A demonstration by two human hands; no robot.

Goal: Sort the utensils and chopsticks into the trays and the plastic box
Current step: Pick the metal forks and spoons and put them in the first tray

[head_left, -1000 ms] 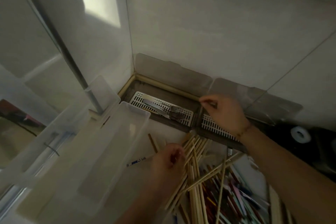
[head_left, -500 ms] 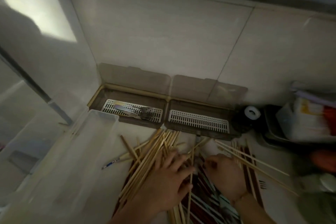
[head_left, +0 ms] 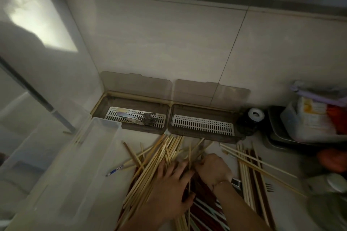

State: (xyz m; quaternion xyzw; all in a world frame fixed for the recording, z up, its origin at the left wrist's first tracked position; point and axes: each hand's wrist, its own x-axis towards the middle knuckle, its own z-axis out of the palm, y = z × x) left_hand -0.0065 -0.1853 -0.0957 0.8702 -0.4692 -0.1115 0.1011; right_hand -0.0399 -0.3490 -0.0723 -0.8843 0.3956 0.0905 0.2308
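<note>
A heap of pale wooden chopsticks (head_left: 159,157) lies on the counter over dark red and coloured ones (head_left: 202,210). My left hand (head_left: 169,189) presses on the heap with fingers spread. My right hand (head_left: 212,169) sits just to its right, fingers curled down into the sticks; what they hold is hidden. Two brown trays with white grids stand against the wall. The left tray (head_left: 112,103) holds metal forks (head_left: 144,119); the right tray (head_left: 202,124) shows a bare grid. The clear plastic box (head_left: 107,122) at left has a few chopsticks (head_left: 78,137) along its edge.
More long chopsticks (head_left: 251,167) fan out at right, with a dark fork (head_left: 268,186) beside them. A blue-and-white stick (head_left: 115,169) lies near the box. A tape roll (head_left: 255,114) and a dark bin with packets (head_left: 309,124) crowd the right. The tiled wall stands close behind.
My right hand has come back from the right tray down into the chopstick heap. My left hand has flattened and spread over the sticks. The view has swung right.
</note>
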